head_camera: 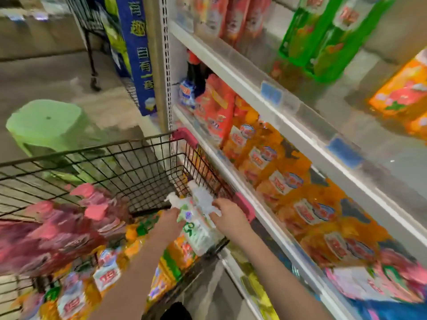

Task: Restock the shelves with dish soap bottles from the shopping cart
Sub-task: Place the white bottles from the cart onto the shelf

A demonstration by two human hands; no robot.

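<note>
Lifting one bottle out of the shopping cart [138, 172] looks to be the step in hand. The left hand [169, 224] curls its fingers [176, 212] round the left side of a white pump bottle [198, 234]. Just right of them, the right hand [227, 215] closes its fingers [216, 205] over the other shoulder, though blur hides how firmly. Next, I judge, the bottle must clear the wire rim and travel right of both hands to the shelf [272, 225].

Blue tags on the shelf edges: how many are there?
2, both on one shelf rail: a left tag above the red packs, a right tag above the orange bottles. Blur may hide more.
</note>
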